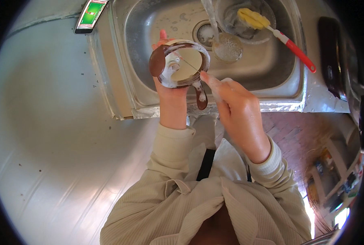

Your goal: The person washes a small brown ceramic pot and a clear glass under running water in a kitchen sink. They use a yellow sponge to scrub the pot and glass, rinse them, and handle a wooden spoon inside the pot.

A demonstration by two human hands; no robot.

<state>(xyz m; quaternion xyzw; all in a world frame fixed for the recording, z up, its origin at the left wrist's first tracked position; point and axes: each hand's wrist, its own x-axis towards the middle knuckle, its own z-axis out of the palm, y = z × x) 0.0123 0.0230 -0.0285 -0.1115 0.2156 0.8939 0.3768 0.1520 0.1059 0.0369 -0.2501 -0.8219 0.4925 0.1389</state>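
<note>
Over the near left of the sink, my left hand (pixel 169 93) is closed around a round cream-coloured lid or cup (pixel 192 61). It has a brown rim, a brown rounded tab on its left and another hanging at its near side. White suds cling to its rim and inside. My right hand (pixel 241 112), wet and sudsy, pinches a thin stick (pixel 190 65) whose far end reaches across the lid or cup's opening. I cannot make out the stick's kind. Most of my left hand's fingers are hidden behind the piece.
In the steel sink (pixel 255 77), a water stream (pixel 209 14) falls beside a small round dish (pixel 227 51) of suds near the drain (pixel 202 34). A yellow sponge brush (pixel 288 44) with a red-and-white handle rests on a clear bowl (pixel 267 37). A phone (pixel 91 16) stands at upper left.
</note>
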